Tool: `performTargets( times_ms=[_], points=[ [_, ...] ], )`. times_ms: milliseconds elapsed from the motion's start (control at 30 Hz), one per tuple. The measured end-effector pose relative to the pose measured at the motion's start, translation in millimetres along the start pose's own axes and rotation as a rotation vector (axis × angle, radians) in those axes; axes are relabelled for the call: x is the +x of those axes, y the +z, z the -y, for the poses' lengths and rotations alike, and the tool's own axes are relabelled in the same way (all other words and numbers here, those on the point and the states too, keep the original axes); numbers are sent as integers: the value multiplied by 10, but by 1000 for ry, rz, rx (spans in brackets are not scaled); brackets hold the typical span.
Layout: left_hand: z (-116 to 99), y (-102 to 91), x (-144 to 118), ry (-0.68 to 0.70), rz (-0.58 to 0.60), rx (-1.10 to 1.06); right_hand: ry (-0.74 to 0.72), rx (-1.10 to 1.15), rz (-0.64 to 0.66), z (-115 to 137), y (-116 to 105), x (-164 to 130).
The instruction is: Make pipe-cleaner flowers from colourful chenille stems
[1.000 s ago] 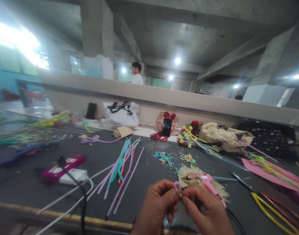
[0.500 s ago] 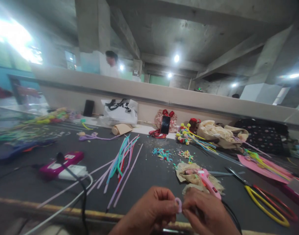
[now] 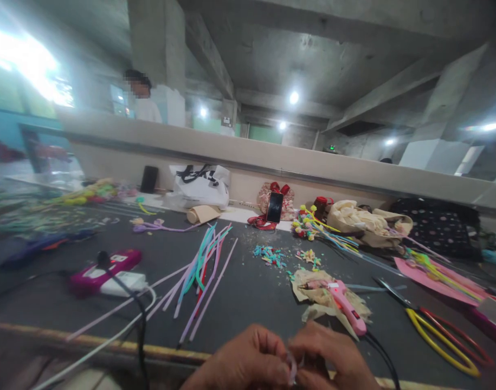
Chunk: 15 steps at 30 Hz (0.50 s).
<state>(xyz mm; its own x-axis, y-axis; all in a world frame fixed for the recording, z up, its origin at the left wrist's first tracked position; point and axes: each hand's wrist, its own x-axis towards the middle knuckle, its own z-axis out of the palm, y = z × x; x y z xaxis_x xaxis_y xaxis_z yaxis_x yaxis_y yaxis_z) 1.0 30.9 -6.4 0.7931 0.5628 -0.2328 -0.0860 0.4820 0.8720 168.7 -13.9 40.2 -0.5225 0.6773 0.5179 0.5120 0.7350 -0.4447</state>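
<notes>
At the near edge of the table, my left hand [image 3: 250, 360] pinches a small pale lilac loop [image 3: 291, 369] that looks like a bent pipe cleaner. My right hand [image 3: 331, 355] is closed up against it from the other side, its fingertips touching the loop. Fingers cover most of the piece. Just beyond my right hand, a pink hot glue gun [image 3: 345, 309] lies on a crumpled, stained paper [image 3: 313, 313]. Ahead and to the left is a loose bunch of lilac, teal and red pipe cleaners [image 3: 199, 276].
Large scissors [image 3: 440, 338] with yellow and red handles lie at right. Small cut pieces [image 3: 268, 254] are scattered mid-table. A purple power strip [image 3: 105, 271] with cables sits left. Along the back stand a white bag [image 3: 201, 187], a phone [image 3: 274, 207] and yellow-tipped stems [image 3: 307, 222].
Both hands have dropped slightly toward me and come closer together, covering more of the loop. In the background a person has moved left.
</notes>
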Motion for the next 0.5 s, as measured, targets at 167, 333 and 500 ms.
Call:
performTargets(
  times_ms=[167, 333, 500],
  points=[
    [86, -62, -22, 6, -82, 88, -27, 135, 46, -11, 2, 13],
    [33, -1, -23, -2, -62, 135, -93, 53, 51, -65, -14, 24],
    [-66, 93, -51, 130, -256, 226, 127, -116, 91, -99, 10, 3]
  ],
)
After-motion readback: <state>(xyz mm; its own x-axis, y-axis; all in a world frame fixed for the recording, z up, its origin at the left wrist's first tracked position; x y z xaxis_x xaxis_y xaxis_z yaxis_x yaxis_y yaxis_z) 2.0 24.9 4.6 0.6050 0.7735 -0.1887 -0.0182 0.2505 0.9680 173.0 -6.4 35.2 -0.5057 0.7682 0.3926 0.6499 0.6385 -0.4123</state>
